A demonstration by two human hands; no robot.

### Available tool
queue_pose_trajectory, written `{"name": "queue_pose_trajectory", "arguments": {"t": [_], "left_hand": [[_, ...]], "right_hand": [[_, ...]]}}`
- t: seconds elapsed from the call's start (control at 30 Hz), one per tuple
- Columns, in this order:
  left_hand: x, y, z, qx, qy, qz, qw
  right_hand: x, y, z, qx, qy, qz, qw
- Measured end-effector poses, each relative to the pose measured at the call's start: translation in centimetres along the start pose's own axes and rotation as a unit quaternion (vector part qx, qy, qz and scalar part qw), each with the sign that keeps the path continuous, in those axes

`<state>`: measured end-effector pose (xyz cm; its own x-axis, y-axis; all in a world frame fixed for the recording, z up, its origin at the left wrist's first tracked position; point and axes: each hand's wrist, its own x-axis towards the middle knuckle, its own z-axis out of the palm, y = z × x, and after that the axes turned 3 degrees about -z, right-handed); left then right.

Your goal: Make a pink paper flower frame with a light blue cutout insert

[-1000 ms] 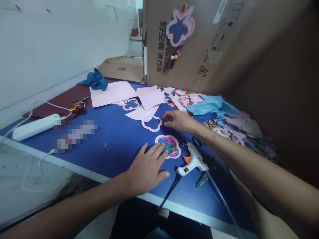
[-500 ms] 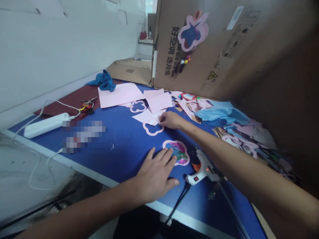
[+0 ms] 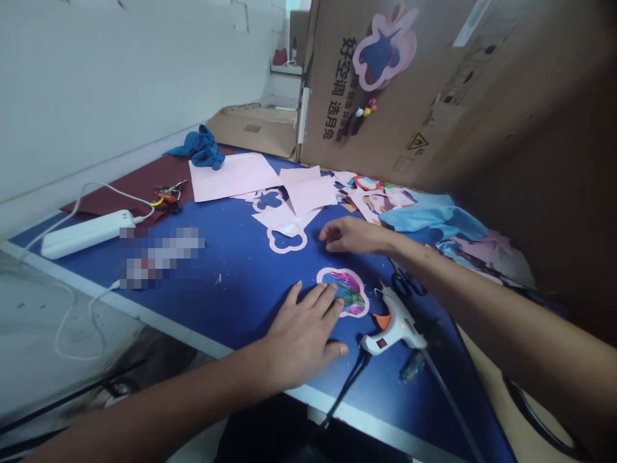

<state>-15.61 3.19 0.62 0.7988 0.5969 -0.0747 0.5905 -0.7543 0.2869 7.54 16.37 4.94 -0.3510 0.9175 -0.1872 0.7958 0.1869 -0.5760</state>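
My left hand (image 3: 303, 331) lies flat on the blue table (image 3: 231, 276), fingers spread, fingertips touching the edge of a pink-rimmed colourful cut-out (image 3: 343, 290). My right hand (image 3: 351, 235) hovers low over the table to the right of a pink flower-shaped paper frame (image 3: 287, 239), fingers curled together; whether it holds anything I cannot make out. A white hot-glue gun (image 3: 393, 321) with an orange nozzle lies just right of my left hand.
Pink paper sheets (image 3: 231, 175) and scraps lie at the back, blue cloth (image 3: 431, 222) and a paper pile at the right. Scissors (image 3: 405, 283) lie near the glue gun. A white power strip (image 3: 87, 233) sits left. A cardboard box (image 3: 409, 90) stands behind.
My right hand has drawn back to the right, away from the pink flower frame and the pink paper. My left hand stays flat beside the colourful cut-out.
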Motion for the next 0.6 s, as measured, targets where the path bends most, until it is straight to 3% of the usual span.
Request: {"name": "queue_pose_trajectory", "arguments": {"t": [0.2,0.6], "left_hand": [[-0.1,-0.1,0.2,0.015,-0.005,0.005,1.0],[0.0,0.0,-0.1,0.024,-0.014,0.001,1.0]], "right_hand": [[-3.1,1.1,-0.3,-0.023,-0.065,0.028,0.997],[-4.1,0.7,0.4,0.042,-0.057,0.038,0.997]]}}
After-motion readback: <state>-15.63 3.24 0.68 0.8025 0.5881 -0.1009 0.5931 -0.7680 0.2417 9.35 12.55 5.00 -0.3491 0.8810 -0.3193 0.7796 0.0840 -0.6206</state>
